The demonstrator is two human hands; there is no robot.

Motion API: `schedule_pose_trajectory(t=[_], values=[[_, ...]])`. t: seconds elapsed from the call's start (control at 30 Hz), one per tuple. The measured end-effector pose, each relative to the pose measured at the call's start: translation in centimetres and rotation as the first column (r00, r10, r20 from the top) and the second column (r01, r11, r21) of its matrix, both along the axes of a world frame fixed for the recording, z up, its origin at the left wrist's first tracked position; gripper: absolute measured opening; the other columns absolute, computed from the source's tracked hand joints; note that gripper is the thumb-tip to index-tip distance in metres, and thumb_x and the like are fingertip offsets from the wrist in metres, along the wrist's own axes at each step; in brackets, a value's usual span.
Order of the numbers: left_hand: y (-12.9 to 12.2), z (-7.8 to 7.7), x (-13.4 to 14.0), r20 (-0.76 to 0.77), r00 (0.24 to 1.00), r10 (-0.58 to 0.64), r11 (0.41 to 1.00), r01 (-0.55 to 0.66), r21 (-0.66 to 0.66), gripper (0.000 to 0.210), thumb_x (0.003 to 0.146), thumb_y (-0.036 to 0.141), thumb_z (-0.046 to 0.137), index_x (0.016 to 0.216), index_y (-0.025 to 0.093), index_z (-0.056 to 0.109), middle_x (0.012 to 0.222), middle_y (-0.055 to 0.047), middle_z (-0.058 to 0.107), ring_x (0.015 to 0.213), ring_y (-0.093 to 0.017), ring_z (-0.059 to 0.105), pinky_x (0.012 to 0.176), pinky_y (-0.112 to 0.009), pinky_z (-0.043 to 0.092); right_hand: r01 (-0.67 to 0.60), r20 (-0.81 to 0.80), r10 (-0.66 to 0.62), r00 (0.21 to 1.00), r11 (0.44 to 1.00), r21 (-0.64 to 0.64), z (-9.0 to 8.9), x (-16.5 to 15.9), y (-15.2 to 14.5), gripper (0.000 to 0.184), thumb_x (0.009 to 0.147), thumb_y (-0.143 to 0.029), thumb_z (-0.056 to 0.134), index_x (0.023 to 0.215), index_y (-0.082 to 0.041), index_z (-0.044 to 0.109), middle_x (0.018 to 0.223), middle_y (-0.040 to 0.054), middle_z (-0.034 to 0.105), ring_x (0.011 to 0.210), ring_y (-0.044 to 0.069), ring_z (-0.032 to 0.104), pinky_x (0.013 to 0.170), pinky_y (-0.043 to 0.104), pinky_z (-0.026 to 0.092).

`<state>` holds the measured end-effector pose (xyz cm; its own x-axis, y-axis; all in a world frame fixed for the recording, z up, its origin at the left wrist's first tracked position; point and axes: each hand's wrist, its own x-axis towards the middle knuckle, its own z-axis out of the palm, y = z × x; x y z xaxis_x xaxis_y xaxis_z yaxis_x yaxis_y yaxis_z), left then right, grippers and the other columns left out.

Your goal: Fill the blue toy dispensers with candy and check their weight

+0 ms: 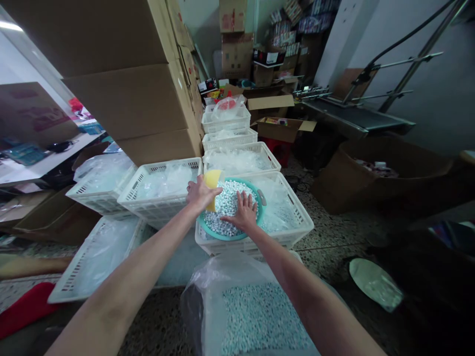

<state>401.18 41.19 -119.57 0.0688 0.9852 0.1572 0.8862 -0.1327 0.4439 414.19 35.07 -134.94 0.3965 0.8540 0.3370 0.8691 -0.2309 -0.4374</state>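
Gripping yellow object (213,180): left hand (201,193) | splayed wide over white pellets (227,200): right hand (245,212)

I can read no word for certain. Well beyond my right hand (245,211), a black box (269,57) bears a short word on white, too small for me to be sure of its letters. Ahead of my left hand (200,192), a small black-and-white box (207,86) carries blurred marks; farther back, a stacked carton (232,16) shows illegible reddish print. Well left of that hand, pinkish print on a big carton (37,111) is equally unreadable.
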Motion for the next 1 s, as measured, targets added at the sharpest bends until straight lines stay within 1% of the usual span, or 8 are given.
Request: schedule_pose_trajectory(t=[0.13,0.3,0.43,0.57,0.73,0.87,0.93,1.0], values=[[0.2,-0.2,-0.3,-0.039,0.999,0.029,1.000,-0.029,0.008,0.085,0.056,0.061,0.067,0.128,0.026,0.038,0.119,-0.014,0.045,0.113,-0.034,0.046,0.085,-0.041,0.043,0.018,0.046,-0.018,0.999,1.000,-0.003,0.3,-0.3,-0.2,0.112,0.062,-0.078,0.053,0.147,-0.023,0.005,0.154,0.0099,0.004,0.139,0.037,-0.002,0.106,0.062,0.005],[0.6,-1.1,-1.2,-0.054,0.996,0.074,0.997,-0.074,0.009,0.085,0.056,0.062,0.066,0.128,0.025,0.038,0.120,-0.015,0.043,0.115,-0.035,0.044,0.084,-0.042,0.043,-0.001,0.094,0.008,0.996,0.998,-0.067,0.1,0.0,-0.5,0.108,0.064,-0.076,0.053,0.147,-0.024,0.006,0.154,0.0099,0.002,0.138,0.038,-0.005,0.105,0.063,0.004],[0.0,-1.0,-1.1,-0.059,0.997,0.039,0.999,-0.037,0.039,0.088,0.055,0.065,0.065,0.128,0.027,0.037,0.119,-0.014,0.043,0.114,-0.035,0.044,0.083,-0.043,0.044,-0.003,0.088,0.011,0.996,0.996,-0.087,-0.2,0.1,-0.6,0.107,0.065,-0.077,0.051,0.147,-0.024,0.008,0.154,0.0092,0.003,0.138,0.038,-0.005,0.105,0.063,0.004],[-0.3,-0.7,-0.9,-0.059,0.998,-0.006,0.996,0.011,0.093,0.089,0.057,0.065,0.065,0.132,0.028,0.034,0.118,-0.013,0.044,0.113,-0.033,0.045,0.084,-0.042,0.044,-0.004,0.072,0.007,0.997,0.999,-0.054,0.0,-0.2,-0.6,0.108,0.064,-0.077,0.051,0.147,-0.023,0.007,0.154,0.0093,0.004,0.138,0.038,-0.004,0.106,0.061,0.003],[0.9,-1.7,-1.6,-0.052,0.997,0.051,0.994,-0.045,0.104,0.090,0.056,0.064,0.065,0.133,0.028,0.033,0.119,-0.013,0.043,0.115,-0.034,0.044,0.084,-0.043,0.045,-0.017,0.066,0.019,0.998,1.000,-0.022,0.0,-0.3,-1.2,0.110,0.062,-0.078,0.054,0.147,-0.023,0.008,0.154,0.0085,0.005,0.139,0.037,-0.005,0.106,0.061,0.002],[1.1,-2.6,-2.3,-0.049,0.997,0.062,0.995,-0.058,0.086,0.091,0.056,0.063,0.066,0.133,0.027,0.033,0.119,-0.014,0.043,0.115,-0.034,0.044,0.087,-0.044,0.044,-0.030,0.070,0.031,0.997,0.999,-0.012,-0.1,0.1,-1.9,0.107,0.064,-0.077,0.054,0.146,-0.024,0.012,0.154,0.0088,0.007,0.138,0.038,-0.003,0.105,0.063,0.005],[0.6,-2.7,-2.4,-0.056,0.998,0.039,0.993,-0.033,0.113,0.090,0.057,0.062,0.066,0.133,0.027,0.033,0.119,-0.014,0.042,0.114,-0.034,0.044,0.087,-0.044,0.044,-0.026,0.067,0.025,0.997,1.000,0.016,0.0,0.2,-2.4,0.103,0.066,-0.075,0.054,0.146,-0.023,0.013,0.153,0.0098,0.008,0.138,0.038,-0.002,0.106,0.063,0.008],[0.0,-2.5,-2.4,-0.063,0.998,0.002,0.988,0.007,0.151,0.088,0.058,0.061,0.066,0.133,0.028,0.033,0.118,-0.013,0.042,0.114,-0.033,0.043,0.086,-0.043,0.045,-0.007,0.047,0.004,0.999,0.997,0.077,0.2,0.2,-3.2,0.097,0.071,-0.072,0.053,0.145,-0.021,0.017,0.153,0.0116,0.011,0.139,0.037,0.001,0.106,0.060,0.013]])
